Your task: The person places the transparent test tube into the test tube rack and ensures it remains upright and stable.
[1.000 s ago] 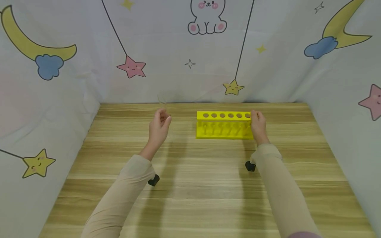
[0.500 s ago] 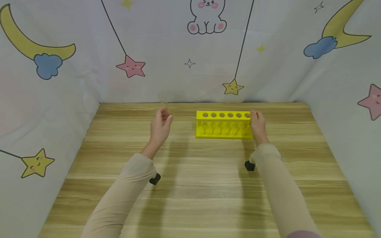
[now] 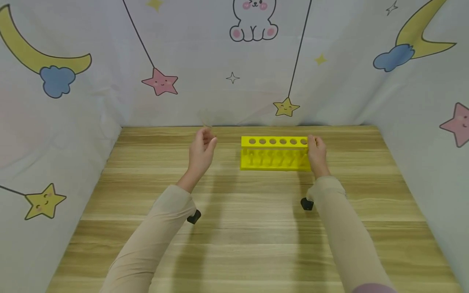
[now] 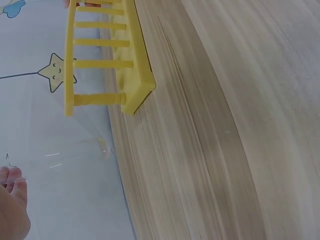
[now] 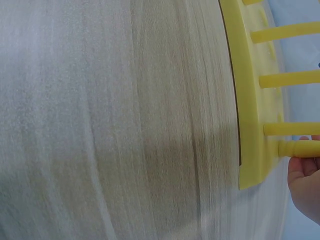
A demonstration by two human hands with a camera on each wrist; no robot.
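A yellow test tube rack (image 3: 276, 167) stands upright near the table's back edge, with a row of holes in its top plate. My right hand (image 3: 317, 156) grips its right end; in the right wrist view the fingers (image 5: 296, 172) are at the end post. Left of the rack, my left hand (image 3: 201, 154) is raised above the table, fingers curled. In the left wrist view that hand (image 4: 13, 207) holds a faint, see-through tube, apparently a clear test tube (image 4: 103, 148), whose rounded end points toward the table. Most of its outline is hard to see.
The wood-grain table (image 3: 253, 244) ends at a white curtain (image 3: 205, 53) printed with stars and moons, which also encloses both sides. A small black piece sits under each sleeve cuff.
My left hand has moved slightly right and farther back, toward the rack, with the clear test tube. The right hand stays at the rack's right end.
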